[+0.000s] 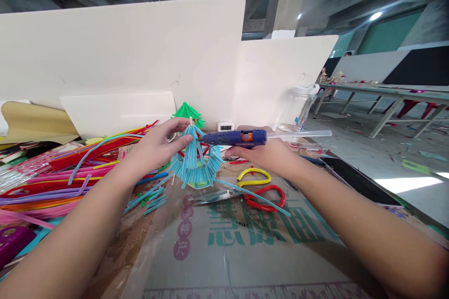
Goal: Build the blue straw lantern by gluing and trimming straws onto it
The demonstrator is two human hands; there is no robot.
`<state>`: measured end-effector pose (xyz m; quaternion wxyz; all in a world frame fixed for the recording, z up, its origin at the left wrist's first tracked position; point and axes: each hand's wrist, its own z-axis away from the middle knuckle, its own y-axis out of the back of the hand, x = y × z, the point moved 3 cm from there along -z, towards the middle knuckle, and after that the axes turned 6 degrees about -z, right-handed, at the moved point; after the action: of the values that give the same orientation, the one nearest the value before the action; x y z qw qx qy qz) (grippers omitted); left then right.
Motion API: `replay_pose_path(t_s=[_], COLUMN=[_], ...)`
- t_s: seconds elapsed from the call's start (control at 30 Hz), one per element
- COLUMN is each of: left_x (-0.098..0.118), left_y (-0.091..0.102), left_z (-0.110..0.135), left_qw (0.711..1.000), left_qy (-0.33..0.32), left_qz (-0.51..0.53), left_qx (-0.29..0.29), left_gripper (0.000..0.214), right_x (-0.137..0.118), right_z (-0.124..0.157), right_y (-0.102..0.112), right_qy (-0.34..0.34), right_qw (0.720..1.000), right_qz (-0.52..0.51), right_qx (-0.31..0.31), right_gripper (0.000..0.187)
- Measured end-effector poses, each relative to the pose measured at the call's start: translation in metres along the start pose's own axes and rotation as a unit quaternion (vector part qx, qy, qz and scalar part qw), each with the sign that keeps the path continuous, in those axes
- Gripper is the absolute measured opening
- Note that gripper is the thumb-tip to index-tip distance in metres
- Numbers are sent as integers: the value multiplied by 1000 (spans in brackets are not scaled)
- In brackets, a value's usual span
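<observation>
In the middle of the view stands a small tiered roof model (pixel 192 163) made of light-blue pipe cleaners. My left hand (pixel 171 138) pinches it near its peak, thumb in front. A dark-blue glue gun (pixel 235 138), with a clear glue stick (pixel 301 134) poking out of its back, is gripped in my right hand (pixel 259 149). Its nozzle points left and sits at the upper part of the model, close to my left thumb; whether it touches is hard to tell. Just below lie scissors (pixel 231 193) with one yellow and one red handle, and a loose light-blue pipe cleaner (pixel 259 195) crosses them.
Colourful pipe cleaners (pixel 84 168) pile up on the left, with short blue cut pieces (pixel 154 202) nearer the model. Behind are a green roof piece (pixel 188 113), a small digital timer (pixel 225 126), a clear plastic bottle (pixel 296 107) and white boards (pixel 122 51). A dark phone-like slab (pixel 354 180) lies right.
</observation>
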<state>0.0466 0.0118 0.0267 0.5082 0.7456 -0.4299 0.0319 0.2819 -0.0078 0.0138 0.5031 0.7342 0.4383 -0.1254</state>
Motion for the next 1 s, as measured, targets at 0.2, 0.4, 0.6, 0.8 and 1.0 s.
replay_pose_path(t_s=[0.2, 0.4, 0.6, 0.8, 1.0], left_x=[0, -1, 1, 0, -2], left_y=[1, 1, 0, 1, 0], left_z=[1, 1, 1, 1, 1], left_qw=[1000, 1000, 1000, 1000, 1000], left_qy=[10, 8, 8, 3, -1], left_qz=[0, 6, 2, 2, 1], left_qx=[2, 1, -3, -3, 0], left_gripper=[40, 40, 40, 40, 41], right_x=[-6, -8, -11, -6, -2], right_z=[1, 0, -1, -1, -1], right_y=[1, 2, 2, 5, 4], right_qy=[7, -8, 48, 66, 22], right_qw=[1000, 1000, 997, 990, 992], right_qz=[8, 11, -53, -97, -96], right_qx=[7, 9, -39, -77, -84], right_gripper=[36, 37, 34, 41, 35])
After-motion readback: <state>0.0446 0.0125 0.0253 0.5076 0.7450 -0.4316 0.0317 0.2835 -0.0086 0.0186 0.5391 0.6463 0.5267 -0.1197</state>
